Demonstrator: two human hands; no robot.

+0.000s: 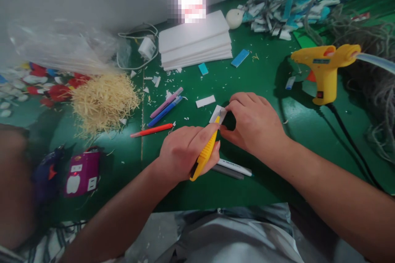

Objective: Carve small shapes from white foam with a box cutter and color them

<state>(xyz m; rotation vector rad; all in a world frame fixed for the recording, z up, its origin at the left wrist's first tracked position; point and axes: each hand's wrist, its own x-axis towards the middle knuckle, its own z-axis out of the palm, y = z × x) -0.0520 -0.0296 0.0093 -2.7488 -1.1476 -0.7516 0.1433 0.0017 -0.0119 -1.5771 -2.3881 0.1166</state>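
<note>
White piece (215, 113) partly hidden behind right fingers (236, 104), cutter (204, 156).

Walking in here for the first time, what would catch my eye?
Most likely the yellow glue gun at the right of the green table, then the yellow cutter in the left fingers at the centre, its tip at a small white piece the right fingers hold. At left, a heap of straw-coloured shreds stands out.
</note>
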